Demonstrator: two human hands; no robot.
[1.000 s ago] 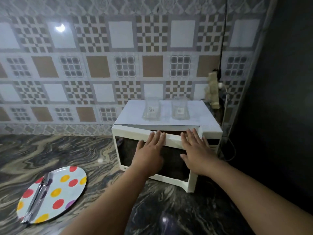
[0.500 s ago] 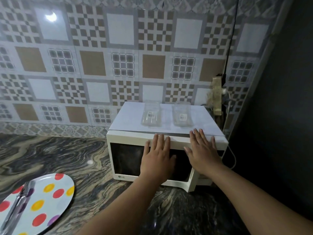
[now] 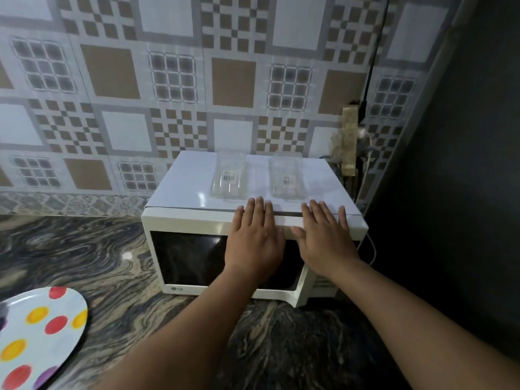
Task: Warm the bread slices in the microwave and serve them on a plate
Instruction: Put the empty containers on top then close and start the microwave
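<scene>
Two hands flat on microwave (image 3: 225,257) door: left hand (image 3: 254,243), right hand (image 3: 323,243), fingers straight, neither grip closed on anything. Microwave on desk (image 3: 84,254); bread not visible. Door rigid, hinged; push at upper edge. Dotted plate (image 3: 42,333) light, slippery; hold by rim.

The person shows two bare forearms, with no sleeves visible on them. The left hand (image 3: 254,243) and the right hand (image 3: 326,243) wear no gloves, and no rings, watch or bracelet can be seen. The fingers (image 3: 259,209) have short nails.
</scene>
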